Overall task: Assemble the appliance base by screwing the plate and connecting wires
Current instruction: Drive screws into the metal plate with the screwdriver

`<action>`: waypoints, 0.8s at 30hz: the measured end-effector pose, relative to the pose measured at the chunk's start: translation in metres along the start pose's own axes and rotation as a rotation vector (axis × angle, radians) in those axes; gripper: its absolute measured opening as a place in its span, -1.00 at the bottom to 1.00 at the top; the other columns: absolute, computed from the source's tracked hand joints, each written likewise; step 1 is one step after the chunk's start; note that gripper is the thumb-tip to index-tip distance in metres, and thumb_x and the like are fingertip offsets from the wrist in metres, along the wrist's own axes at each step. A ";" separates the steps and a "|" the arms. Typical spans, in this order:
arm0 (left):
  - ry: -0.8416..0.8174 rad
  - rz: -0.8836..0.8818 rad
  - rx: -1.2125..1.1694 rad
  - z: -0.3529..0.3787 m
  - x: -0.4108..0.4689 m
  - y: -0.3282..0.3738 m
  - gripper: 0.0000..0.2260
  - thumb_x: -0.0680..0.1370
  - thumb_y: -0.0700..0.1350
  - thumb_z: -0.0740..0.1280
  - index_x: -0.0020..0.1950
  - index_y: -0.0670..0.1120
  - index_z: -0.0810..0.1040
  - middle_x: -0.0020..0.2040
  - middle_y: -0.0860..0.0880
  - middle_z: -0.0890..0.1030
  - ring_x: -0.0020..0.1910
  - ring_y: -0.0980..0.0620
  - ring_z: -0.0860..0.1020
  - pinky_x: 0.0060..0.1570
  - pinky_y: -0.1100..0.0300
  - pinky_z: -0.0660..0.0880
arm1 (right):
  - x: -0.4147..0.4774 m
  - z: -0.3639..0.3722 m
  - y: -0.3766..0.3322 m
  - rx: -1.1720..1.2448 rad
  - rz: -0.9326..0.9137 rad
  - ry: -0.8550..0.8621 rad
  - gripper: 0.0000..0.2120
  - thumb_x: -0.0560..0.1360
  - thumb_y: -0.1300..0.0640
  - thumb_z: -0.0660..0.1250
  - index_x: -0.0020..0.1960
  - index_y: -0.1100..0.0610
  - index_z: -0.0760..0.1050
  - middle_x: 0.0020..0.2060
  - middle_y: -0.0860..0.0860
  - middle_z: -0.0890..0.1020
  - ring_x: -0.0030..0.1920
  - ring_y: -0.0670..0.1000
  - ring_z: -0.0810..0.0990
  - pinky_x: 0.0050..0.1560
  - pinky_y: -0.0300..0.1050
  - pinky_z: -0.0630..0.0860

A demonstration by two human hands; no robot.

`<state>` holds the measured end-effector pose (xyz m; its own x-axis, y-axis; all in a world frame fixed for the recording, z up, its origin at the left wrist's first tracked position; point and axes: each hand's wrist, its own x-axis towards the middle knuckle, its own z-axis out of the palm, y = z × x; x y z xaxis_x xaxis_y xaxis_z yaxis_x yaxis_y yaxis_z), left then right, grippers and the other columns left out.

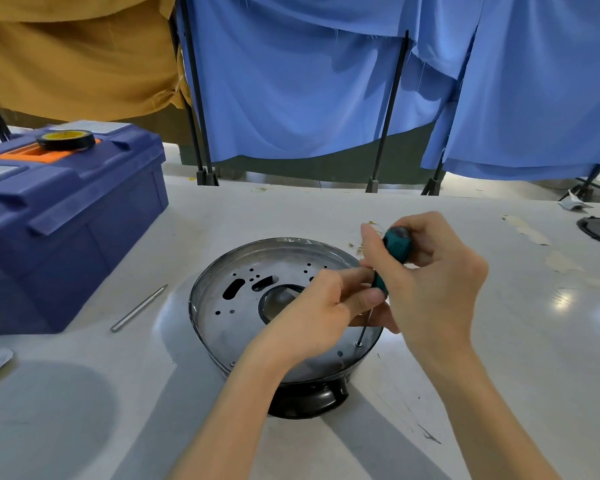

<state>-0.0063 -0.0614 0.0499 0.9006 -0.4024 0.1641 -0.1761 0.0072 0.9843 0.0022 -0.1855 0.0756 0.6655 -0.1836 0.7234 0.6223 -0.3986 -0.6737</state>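
Screwdriver point(397, 245) leans steeply, handle up, tip on plate point(222, 323).

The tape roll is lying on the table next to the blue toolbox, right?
Not quite. The head view shows the tape roll lying on top of the blue toolbox, on its lid, not on the table next to it.
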 end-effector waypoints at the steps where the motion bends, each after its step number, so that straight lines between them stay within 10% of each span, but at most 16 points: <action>1: -0.001 -0.007 -0.018 -0.001 -0.001 0.000 -0.79 0.67 -0.25 0.15 0.18 -0.20 0.55 -0.01 -0.16 0.69 0.02 -0.04 0.68 0.09 0.28 0.54 | 0.006 -0.005 0.002 0.089 0.044 -0.118 -0.80 0.42 -0.02 0.51 -0.16 0.07 0.55 -0.28 -0.08 0.66 -0.25 0.01 0.68 -0.21 -0.15 0.60; 6: 0.000 -0.017 -0.068 -0.004 -0.005 0.002 -0.78 0.68 -0.25 0.12 0.08 -0.09 0.56 -0.17 -0.02 0.69 0.00 -0.04 0.68 0.11 0.26 0.54 | 0.021 -0.027 0.010 0.535 0.144 -0.662 -0.69 0.55 0.12 0.30 0.27 0.16 0.53 0.15 -0.01 0.67 0.09 0.05 0.69 -0.02 -0.13 0.63; 18: 0.023 0.053 -0.060 0.001 0.001 0.000 -0.85 0.63 -0.20 0.24 0.12 -0.11 0.57 -0.05 -0.13 0.69 -0.05 -0.02 0.68 0.02 0.24 0.56 | -0.013 0.010 -0.008 -0.242 -0.134 0.146 -0.81 0.46 0.05 0.49 -0.07 0.16 0.61 -0.35 0.02 0.63 -0.35 0.05 0.61 -0.27 0.01 0.59; 24: 0.023 0.028 -0.069 -0.003 -0.002 0.000 -0.83 0.66 -0.24 0.19 0.06 -0.11 0.57 -0.21 -0.06 0.68 -0.11 -0.06 0.69 0.00 0.23 0.57 | 0.018 -0.021 0.002 0.463 0.190 -0.518 -0.63 0.47 0.06 0.36 0.26 0.12 0.56 0.05 -0.06 0.71 0.08 -0.02 0.69 0.09 -0.10 0.62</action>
<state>-0.0065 -0.0576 0.0493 0.9048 -0.3800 0.1924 -0.1746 0.0813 0.9813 0.0074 -0.2082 0.0904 0.8181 0.2834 0.5003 0.5109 0.0411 -0.8587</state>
